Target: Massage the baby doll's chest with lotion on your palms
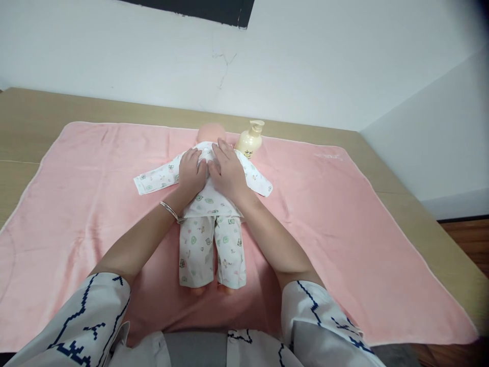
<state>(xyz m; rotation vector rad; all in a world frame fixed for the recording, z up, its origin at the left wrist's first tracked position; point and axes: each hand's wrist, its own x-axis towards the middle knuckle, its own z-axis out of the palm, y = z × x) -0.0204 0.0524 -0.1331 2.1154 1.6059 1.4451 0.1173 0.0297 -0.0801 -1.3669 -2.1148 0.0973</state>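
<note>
A baby doll (211,131) in a white printed top (210,203) and matching trousers (196,250) lies stretched out, its head away from me and its sleeves spread to both sides. My left hand (191,169) rests on the upper chest, fingers extended, nothing held. Beside it, my right hand (228,171) lies flat on the other half of the chest, fingertips close to the neck. The thumbs nearly meet at the middle. Both hands cover much of the top's front. The feet barely show below the trouser hems.
A pink blanket (324,219) spreads over the wooden table (114,108). Just right of the doll's head stands a cream pump bottle (250,140). Behind the table rises a white wall (298,71) with a dark panel (206,10) at the top.
</note>
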